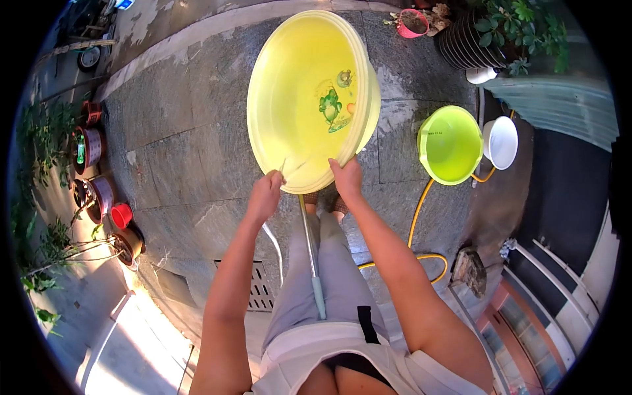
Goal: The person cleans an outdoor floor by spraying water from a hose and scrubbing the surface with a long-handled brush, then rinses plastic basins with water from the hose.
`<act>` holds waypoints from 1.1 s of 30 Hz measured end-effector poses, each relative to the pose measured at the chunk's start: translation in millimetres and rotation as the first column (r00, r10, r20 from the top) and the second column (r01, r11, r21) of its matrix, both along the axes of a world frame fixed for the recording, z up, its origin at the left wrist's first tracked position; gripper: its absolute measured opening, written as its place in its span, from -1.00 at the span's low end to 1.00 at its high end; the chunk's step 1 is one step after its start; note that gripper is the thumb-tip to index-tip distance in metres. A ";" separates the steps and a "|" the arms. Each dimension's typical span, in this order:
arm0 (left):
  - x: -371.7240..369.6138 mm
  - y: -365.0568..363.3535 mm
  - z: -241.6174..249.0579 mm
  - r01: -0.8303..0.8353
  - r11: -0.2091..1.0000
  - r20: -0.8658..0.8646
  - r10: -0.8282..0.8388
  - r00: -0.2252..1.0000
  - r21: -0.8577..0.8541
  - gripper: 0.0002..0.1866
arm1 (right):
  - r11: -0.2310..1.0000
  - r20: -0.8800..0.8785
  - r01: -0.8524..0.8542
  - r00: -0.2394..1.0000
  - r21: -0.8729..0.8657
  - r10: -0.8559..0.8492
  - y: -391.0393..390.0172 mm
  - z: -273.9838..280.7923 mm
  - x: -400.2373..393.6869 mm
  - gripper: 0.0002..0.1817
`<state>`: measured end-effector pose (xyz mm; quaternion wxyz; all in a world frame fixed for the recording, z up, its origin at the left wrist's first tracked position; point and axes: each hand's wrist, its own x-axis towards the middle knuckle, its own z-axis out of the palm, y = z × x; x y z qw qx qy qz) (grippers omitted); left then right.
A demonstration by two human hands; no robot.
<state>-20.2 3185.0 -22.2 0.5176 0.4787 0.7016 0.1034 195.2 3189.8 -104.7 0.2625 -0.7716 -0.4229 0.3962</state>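
A large pale yellow basin (296, 85) with a frog picture inside is tilted up in front of me, its open side facing me. My left hand (265, 196) is closed on the near rim at the left. On the same rim, farther right, my right hand (347, 178) grips with the thumb on the inner side. Below the basin, a metal pole with a grey-blue handle (318, 296) rests along my trousers. The pole's far end is hidden behind the basin.
On the paving to the right stand a lime-green basin (451, 145) and a white bucket (500, 143). A yellow hose (416, 214) curls near them. Potted plants (102, 197) line the left side, and a floor drain (261, 288) lies by my legs.
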 end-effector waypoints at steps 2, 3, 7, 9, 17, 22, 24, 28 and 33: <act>-10.8 7.6 -12.7 -0.069 0.992 -0.010 0.070 0.997 0.105 -0.59 | 1.000 -0.009 -0.019 1.000 0.017 0.019 -1.2 -1.5 -0.6 -0.41; -13.5 14.1 -12.7 -0.106 0.989 0.009 0.106 0.994 0.101 -0.59 | 0.999 -0.013 -0.026 1.000 0.026 0.027 -1.1 -2.0 -0.9 -0.41; -26.1 34.0 -25.4 -0.270 0.952 0.126 0.253 0.959 0.142 -0.61 | 0.996 0.047 -0.074 0.996 0.043 0.072 -1.8 -3.6 -2.9 -0.43; -28.6 37.5 -27.1 -0.369 0.918 0.157 0.346 0.925 0.148 -0.64 | 0.996 0.052 -0.072 0.996 0.052 0.070 -1.6 -1.1 -4.4 -0.44; -71.3 8.8 -66.2 -0.100 0.995 -0.120 0.098 0.988 -0.011 -0.59 | 0.997 0.049 -0.044 0.998 0.062 0.041 0.8 -0.8 -3.0 -0.46; -66.4 -9.2 -64.0 0.073 0.994 -0.019 -0.075 0.997 -0.083 -0.65 | 0.999 0.103 -0.046 0.994 0.013 0.045 5.3 9.4 -1.0 -0.46; -48.7 0.1 -33.6 0.142 0.983 0.037 -0.139 0.990 -0.115 -0.65 | 0.999 0.115 -0.040 0.993 0.014 0.038 4.4 11.6 -4.1 -0.45; -29.9 12.9 -31.6 0.070 0.989 0.121 -0.054 0.991 -0.130 -0.57 | 0.999 0.127 -0.038 0.991 -0.015 0.039 5.1 10.7 -9.6 -0.38; -8.2 26.1 -13.3 -0.129 0.983 0.323 0.166 0.932 -0.131 -0.64 | 0.998 0.125 -0.064 0.990 0.011 0.062 6.1 7.5 -18.3 -0.30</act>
